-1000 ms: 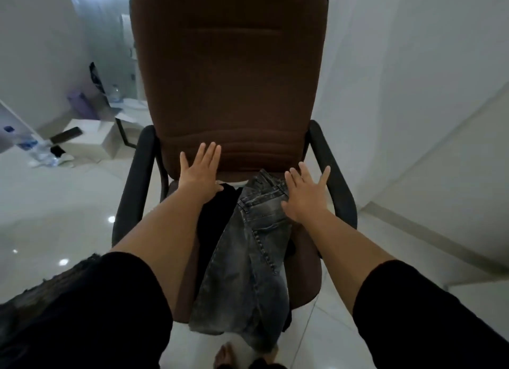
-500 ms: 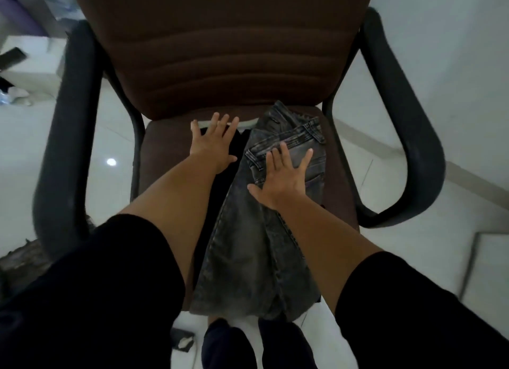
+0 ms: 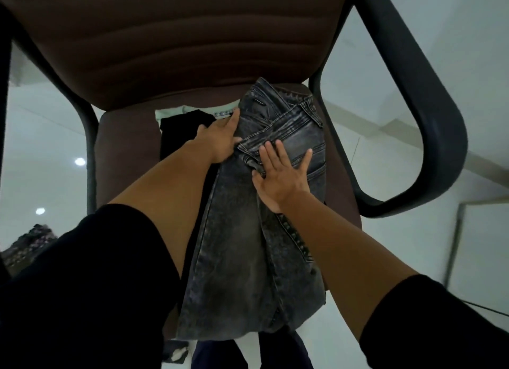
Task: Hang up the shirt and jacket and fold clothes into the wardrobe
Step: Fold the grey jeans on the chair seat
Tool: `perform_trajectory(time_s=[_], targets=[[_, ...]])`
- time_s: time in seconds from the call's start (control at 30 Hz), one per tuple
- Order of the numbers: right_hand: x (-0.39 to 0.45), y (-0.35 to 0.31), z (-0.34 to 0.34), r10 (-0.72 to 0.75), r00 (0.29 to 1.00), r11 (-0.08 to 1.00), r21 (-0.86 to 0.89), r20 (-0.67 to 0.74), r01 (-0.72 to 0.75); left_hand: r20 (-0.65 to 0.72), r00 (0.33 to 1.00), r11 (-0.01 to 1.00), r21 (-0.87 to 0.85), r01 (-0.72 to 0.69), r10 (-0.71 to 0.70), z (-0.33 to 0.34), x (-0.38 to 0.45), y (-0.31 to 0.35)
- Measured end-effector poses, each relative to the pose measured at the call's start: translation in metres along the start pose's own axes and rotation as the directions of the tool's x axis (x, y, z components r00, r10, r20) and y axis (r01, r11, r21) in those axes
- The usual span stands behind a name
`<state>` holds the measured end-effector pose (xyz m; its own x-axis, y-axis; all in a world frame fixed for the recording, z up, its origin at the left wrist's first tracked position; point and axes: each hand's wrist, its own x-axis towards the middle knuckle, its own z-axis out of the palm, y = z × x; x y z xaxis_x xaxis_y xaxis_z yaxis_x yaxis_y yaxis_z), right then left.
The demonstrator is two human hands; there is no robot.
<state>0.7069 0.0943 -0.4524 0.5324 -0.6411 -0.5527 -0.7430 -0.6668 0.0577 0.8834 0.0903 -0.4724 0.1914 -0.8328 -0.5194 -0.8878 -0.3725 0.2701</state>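
Note:
Grey washed jeans [image 3: 248, 244] lie lengthwise on the brown seat of an office chair [image 3: 121, 137], waistband toward the backrest, legs hanging over the front edge. Under them lie a black garment [image 3: 179, 129] and a pale green garment [image 3: 176, 112] at the back of the seat. My left hand [image 3: 217, 140] rests at the jeans' left edge near the waistband, its fingers slipping under the denim. My right hand [image 3: 281, 176] lies flat on the jeans just below the waistband, fingers spread.
The chair's black armrests stand at the right [image 3: 429, 121] and the left [image 3: 88, 148]. A patterned dark cloth [image 3: 27, 244] lies on the glossy white floor at lower left. White wall and a skirting line run behind at the right.
The view has come closer to the seat. My left hand moved right from the black garment to the jeans' edge. My right hand stays flat on the jeans.

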Motion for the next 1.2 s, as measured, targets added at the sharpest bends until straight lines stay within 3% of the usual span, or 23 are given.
perform_trajectory(time_s=[0.07, 0.17, 0.27, 0.37, 0.57, 0.7, 0.87, 0.97, 1.2], targets=[[-0.001, 0.002, 0.001, -0.002, 1.0, 1.0, 0.024, -0.006, 0.002, -0.018, 0.999, 0.985, -0.171, 0.03, -0.033, -0.003, 0.009, -0.003], [-0.007, 0.006, -0.001, -0.009, 0.999, 0.998, 0.069, -0.038, 0.012, -0.116, 0.991, 0.881, -0.473, 0.003, -0.066, -0.013, 0.013, 0.003], [-0.024, 0.017, -0.006, 0.006, 0.996, 0.989, 0.148, -0.088, 0.007, -0.221, 0.971, 0.802, -0.595, -0.063, -0.088, -0.028, 0.006, 0.016], [-0.053, 0.034, -0.02, 0.062, 0.99, 0.978, 0.207, -0.129, -0.035, -0.187, 0.982, 0.759, -0.641, -0.112, -0.013, -0.051, -0.009, 0.031], [-0.122, 0.071, -0.068, 0.223, 0.965, 0.963, 0.184, -0.135, -0.196, -0.026, 0.994, 0.851, -0.514, -0.108, 0.11, -0.118, -0.078, 0.06], [-0.179, 0.073, -0.096, 0.278, 0.947, 0.952, 0.182, -0.162, -0.248, -0.015, 0.992, 0.89, -0.439, -0.121, 0.127, -0.156, -0.141, 0.058], [-0.251, 0.065, -0.141, 0.332, 0.919, 0.934, 0.207, -0.21, -0.291, -0.19, 0.969, 0.929, -0.304, -0.211, 0.158, -0.187, -0.232, 0.055], [-0.292, 0.069, -0.174, 0.345, 0.89, 0.934, 0.2, -0.299, -0.295, -0.354, 0.924, 0.911, -0.317, -0.264, 0.145, -0.199, -0.286, 0.064], [-0.417, 0.079, -0.276, 0.509, 0.677, 0.814, 0.552, -0.532, -0.178, -0.667, 0.73, 0.915, -0.19, -0.356, 0.146, -0.254, -0.415, 0.116]])
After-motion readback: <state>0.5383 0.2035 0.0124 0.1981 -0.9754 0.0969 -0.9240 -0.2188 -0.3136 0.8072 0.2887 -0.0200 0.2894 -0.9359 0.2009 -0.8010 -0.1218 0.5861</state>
